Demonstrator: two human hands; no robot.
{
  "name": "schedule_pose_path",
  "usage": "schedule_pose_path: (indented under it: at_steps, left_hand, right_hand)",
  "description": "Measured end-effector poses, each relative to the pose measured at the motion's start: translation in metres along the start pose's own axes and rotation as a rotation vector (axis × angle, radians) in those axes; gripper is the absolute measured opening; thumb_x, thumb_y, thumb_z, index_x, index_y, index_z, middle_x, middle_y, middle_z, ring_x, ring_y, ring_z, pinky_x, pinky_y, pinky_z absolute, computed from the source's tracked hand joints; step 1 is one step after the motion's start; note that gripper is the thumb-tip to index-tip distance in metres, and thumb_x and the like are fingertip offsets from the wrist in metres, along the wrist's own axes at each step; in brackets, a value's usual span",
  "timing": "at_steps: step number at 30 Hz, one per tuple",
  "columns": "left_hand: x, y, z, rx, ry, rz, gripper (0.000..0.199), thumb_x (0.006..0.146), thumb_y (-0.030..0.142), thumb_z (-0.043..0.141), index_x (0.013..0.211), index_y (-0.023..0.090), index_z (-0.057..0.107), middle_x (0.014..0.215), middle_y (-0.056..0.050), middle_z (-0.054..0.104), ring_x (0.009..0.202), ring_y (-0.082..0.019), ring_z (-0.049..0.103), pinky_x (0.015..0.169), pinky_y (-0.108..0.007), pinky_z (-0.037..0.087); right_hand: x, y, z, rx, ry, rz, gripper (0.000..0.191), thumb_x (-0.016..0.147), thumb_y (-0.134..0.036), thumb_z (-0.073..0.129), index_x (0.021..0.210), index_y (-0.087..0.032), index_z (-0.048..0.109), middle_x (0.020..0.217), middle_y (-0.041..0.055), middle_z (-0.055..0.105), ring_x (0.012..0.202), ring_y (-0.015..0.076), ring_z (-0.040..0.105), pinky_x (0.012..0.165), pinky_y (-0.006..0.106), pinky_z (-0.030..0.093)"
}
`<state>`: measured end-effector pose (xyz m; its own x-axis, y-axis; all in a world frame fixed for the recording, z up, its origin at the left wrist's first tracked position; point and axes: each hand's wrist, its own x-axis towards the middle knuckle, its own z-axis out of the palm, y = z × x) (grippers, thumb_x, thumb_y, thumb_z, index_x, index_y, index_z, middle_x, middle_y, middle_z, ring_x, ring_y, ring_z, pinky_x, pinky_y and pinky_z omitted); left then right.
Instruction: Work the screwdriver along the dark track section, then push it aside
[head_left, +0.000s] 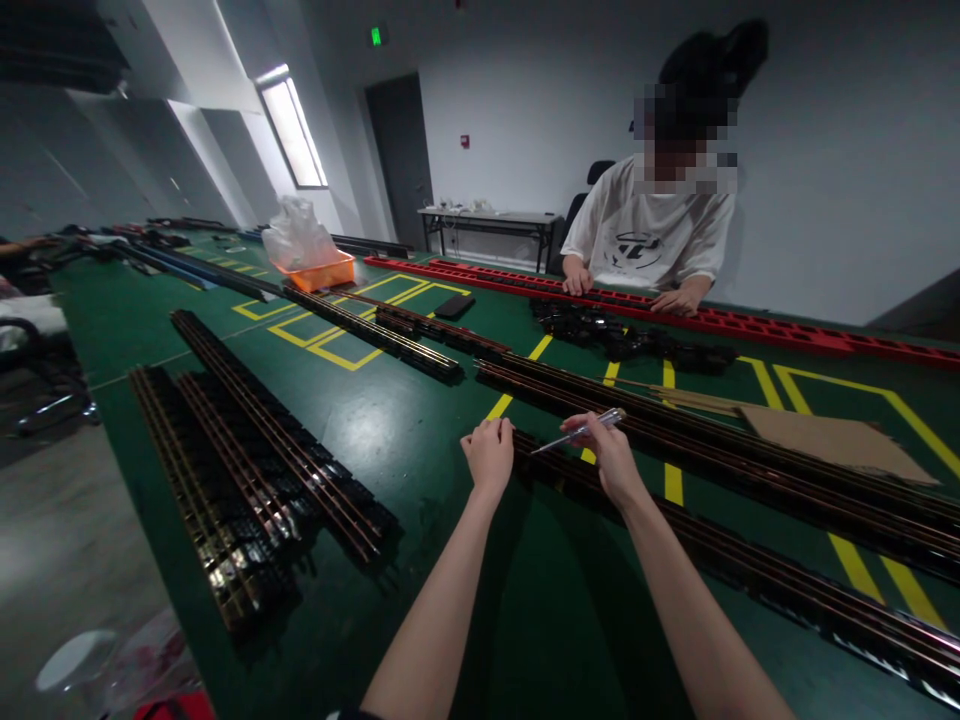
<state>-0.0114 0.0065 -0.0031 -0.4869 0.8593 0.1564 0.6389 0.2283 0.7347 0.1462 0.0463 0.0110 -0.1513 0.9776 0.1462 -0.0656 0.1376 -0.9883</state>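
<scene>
My right hand [609, 458] is closed around the clear handle of a screwdriver [574, 436]. Its thin metal shaft points left and down, the tip at or just above a long black strip with copper-coloured rods [720, 540]. At the near-left end of that strip, my left hand [490, 455] has its fingers curled on the end piece, pressing or gripping it. Just beyond lies another long strip bundle [675, 430], running to the right. Whether the screwdriver tip touches the strip is too small to tell.
More rod strips [255, 450] lie on the green table [420, 470] at left. An orange bin [319, 272] with a plastic bag stands farther back. Across the table a person [649, 230] rests both hands on a red rail [750, 322]. Cardboard [832, 440] lies at right, black parts [630, 335] beyond.
</scene>
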Motion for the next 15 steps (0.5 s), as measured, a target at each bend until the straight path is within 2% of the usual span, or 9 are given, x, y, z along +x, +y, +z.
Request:
schedule_pose_path:
  at_steps: [5, 9, 15]
  left_hand:
    - [0.001, -0.0002, 0.0009, 0.02, 0.005, 0.008, 0.034, 0.095, 0.028, 0.034, 0.081, 0.022, 0.065, 0.093, -0.002, 0.067, 0.093, -0.018, 0.059, 0.086, -0.035, 0.034]
    - [0.002, -0.0009, 0.0023, 0.028, 0.014, 0.02, 0.035, 0.095, 0.028, 0.033, 0.081, 0.021, 0.065, 0.094, -0.003, 0.067, 0.094, -0.019, 0.059, 0.086, -0.035, 0.035]
    - [0.0016, -0.0018, 0.0025, -0.006, 0.007, 0.017, 0.035, 0.094, 0.029, 0.034, 0.082, 0.02, 0.065, 0.092, -0.003, 0.066, 0.093, -0.018, 0.059, 0.086, -0.035, 0.034]
  right_hand:
    - [0.0004, 0.0006, 0.0015, 0.034, 0.042, -0.01, 0.049, 0.073, -0.069, 0.053, 0.069, -0.021, 0.058, 0.054, 0.0001, 0.053, 0.049, 0.0144, 0.049, 0.05, 0.029, 0.042]
    - [-0.001, -0.0032, 0.0037, 0.064, 0.006, 0.013, 0.048, 0.068, -0.068, 0.059, 0.075, -0.02, 0.058, 0.061, 0.0024, 0.063, 0.055, 0.0158, 0.056, 0.057, 0.03, 0.047]
    - [-0.0011, -0.0062, 0.0058, -0.032, -0.113, 0.047, 0.046, 0.066, -0.064, 0.061, 0.078, -0.02, 0.057, 0.062, 0.003, 0.065, 0.059, 0.0174, 0.06, 0.061, 0.031, 0.046]
